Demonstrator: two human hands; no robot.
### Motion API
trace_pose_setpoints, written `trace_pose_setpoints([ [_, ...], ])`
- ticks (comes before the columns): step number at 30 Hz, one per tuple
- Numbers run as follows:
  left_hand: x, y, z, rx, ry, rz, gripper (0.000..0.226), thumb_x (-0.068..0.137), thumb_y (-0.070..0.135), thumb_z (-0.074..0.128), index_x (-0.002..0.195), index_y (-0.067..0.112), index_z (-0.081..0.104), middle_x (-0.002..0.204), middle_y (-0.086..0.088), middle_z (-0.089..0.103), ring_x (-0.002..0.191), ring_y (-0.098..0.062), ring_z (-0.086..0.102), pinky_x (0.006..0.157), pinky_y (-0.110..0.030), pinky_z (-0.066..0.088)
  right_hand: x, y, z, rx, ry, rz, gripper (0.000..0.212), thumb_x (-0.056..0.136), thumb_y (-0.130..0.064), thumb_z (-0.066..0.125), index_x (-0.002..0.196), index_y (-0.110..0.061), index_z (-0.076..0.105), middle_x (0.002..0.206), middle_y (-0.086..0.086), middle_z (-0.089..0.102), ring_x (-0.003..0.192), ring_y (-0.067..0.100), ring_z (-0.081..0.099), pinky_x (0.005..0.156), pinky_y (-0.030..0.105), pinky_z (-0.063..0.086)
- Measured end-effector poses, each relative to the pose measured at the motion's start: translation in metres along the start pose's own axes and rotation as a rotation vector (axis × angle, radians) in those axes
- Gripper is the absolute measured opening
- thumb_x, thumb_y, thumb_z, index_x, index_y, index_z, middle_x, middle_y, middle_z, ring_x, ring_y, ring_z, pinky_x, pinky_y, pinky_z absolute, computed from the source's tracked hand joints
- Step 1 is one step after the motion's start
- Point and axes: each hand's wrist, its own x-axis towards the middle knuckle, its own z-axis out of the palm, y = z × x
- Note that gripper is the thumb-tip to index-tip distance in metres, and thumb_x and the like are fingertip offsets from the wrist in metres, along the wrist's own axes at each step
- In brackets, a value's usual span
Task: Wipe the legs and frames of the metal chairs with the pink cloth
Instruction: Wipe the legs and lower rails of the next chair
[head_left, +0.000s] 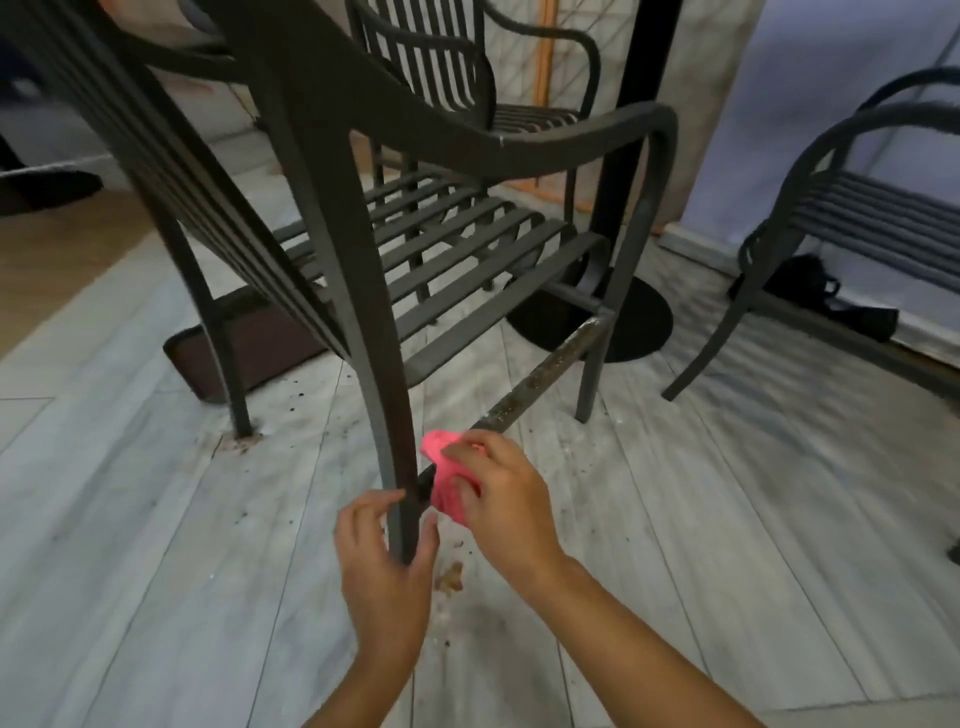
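Left hand grips rear leg of metal chair near floor. Right hand holds pink cloth (bunched) against side rail at leg joint.

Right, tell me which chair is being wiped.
The nearest chair: left hand grips its rear leg, right hand presses the pink cloth there. The others stand untouched.

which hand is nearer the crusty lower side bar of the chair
Right. The right hand presses the pink cloth at the bar's near end; the left hand grips the leg beside it.
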Motion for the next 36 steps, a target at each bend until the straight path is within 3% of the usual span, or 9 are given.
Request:
trace_pose_setpoints([
  [2,0.008,-0.011,0.005,-0.057,0.033,-0.006,0.048,0.074,0.018,0.077,0.109,0.029,0.046,0.111,0.008,0.044,0.102,-0.011,0.047,0.082,-0.019,0.038,0.002,0.000,0.010,-0.013,0.030,-0.102,0.031,0.086,-0.016,0.064,0.117,-0.021,0.063,0.121,-0.002,0.058,0.108,0.013,0.051,0.089,0.025,0.046],
  [5,0.016,-0.019,0.010,-0.149,-0.016,-0.003,0.055,0.076,0.021,0.075,0.120,0.031,0.044,0.116,0.014,0.045,0.103,-0.002,0.048,0.088,-0.019,0.038,0.008,0.003,0.021,0.062,-0.046,-0.086,0.030,0.093,-0.020,0.053,0.123,-0.022,0.058,0.124,-0.007,0.051,0.109,0.003,0.041,0.095,0.024,0.044],
  [8,0.018,-0.022,0.010,-0.253,-0.082,-0.012,0.042,0.083,0.019,0.068,0.117,0.035,0.048,0.110,0.016,0.057,0.099,0.002,0.056,0.080,-0.011,0.042,0.010,0.011,0.029,0.050,-0.135,-0.131,0.031,0.092,-0.014,0.053,0.123,-0.016,0.058,0.126,-0.004,0.049,0.111,0.009,0.041,0.083,0.006,0.040],
  [12,0.022,-0.027,0.008,-0.252,-0.083,0.014,0.036,0.086,0.014,0.065,0.115,0.032,0.053,0.106,0.013,0.064,0.096,0.000,0.060,0.077,-0.009,0.046,0.005,0.019,0.044,-0.038,-0.186,-0.223,0.030,0.095,-0.013,0.046,0.121,-0.012,0.059,0.130,-0.001,0.051,0.113,0.014,0.037,0.097,0.023,0.039],
  [15,0.024,-0.028,0.008,-0.249,-0.082,0.011,0.035,0.086,0.013,0.064,0.115,0.031,0.055,0.105,0.013,0.064,0.096,-0.004,0.062,0.076,-0.008,0.046,0.005,0.021,0.049,-0.063,-0.187,-0.230,0.030,0.095,-0.011,0.045,0.123,-0.009,0.057,0.134,-0.001,0.048,0.118,0.016,0.034,0.101,0.025,0.036],
  [20,0.024,-0.029,0.008,-0.222,-0.066,0.047,0.037,0.086,0.012,0.064,0.110,0.038,0.052,0.100,0.020,0.061,0.094,-0.004,0.062,0.076,-0.010,0.046,0.003,0.028,0.058,-0.116,-0.208,-0.246,0.029,0.095,-0.012,0.044,0.122,-0.011,0.054,0.138,-0.004,0.043,0.116,0.016,0.031,0.089,0.033,0.047],
  [25,0.026,-0.033,0.008,-0.193,-0.074,0.058,0.038,0.086,0.017,0.064,0.110,0.041,0.050,0.100,0.025,0.059,0.094,0.002,0.060,0.075,-0.004,0.045,0.000,0.034,0.061,-0.232,-0.193,-0.259,0.040,0.088,-0.009,0.056,0.128,-0.013,0.049,0.139,0.002,0.042,0.120,0.023,0.037,0.093,0.036,0.048],
  [30,0.026,-0.034,0.008,-0.189,-0.083,0.054,0.036,0.085,0.019,0.065,0.113,0.037,0.051,0.101,0.025,0.058,0.093,0.001,0.060,0.073,-0.003,0.045,-0.002,0.034,0.061,-0.320,-0.117,-0.316,0.044,0.068,-0.005,0.078,0.108,-0.009,0.063,0.121,0.006,0.059,0.097,0.027,0.056,0.066,0.033,0.058],
  [36,0.027,-0.035,0.008,-0.203,-0.084,0.049,0.035,0.085,0.021,0.065,0.113,0.037,0.051,0.101,0.025,0.059,0.093,0.001,0.060,0.073,-0.005,0.046,0.001,0.041,0.055,-0.321,-0.150,-0.291,0.050,0.076,-0.003,0.070,0.122,-0.016,0.053,0.132,0.004,0.049,0.111,0.026,0.043,0.082,0.038,0.053],
])
